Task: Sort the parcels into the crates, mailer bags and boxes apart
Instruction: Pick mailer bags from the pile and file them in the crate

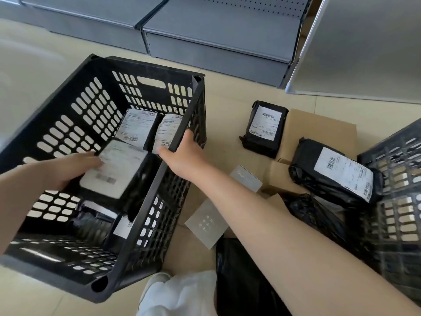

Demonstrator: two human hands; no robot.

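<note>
over tiled floor, left hand (68, 169) grips a mailer bag (114, 172); right hand (182, 156) grips the crate (177, 133) rim.

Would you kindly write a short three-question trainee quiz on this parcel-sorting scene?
1. True or false: the right hand grips the black crate's rim.
2. What does the left hand hold? A) a grey box B) a labelled black mailer bag C) nothing
3. Fill in: the two bags outside the crates rest partly on ____.

Key: 1 true; 2 B; 3 cardboard.
</note>
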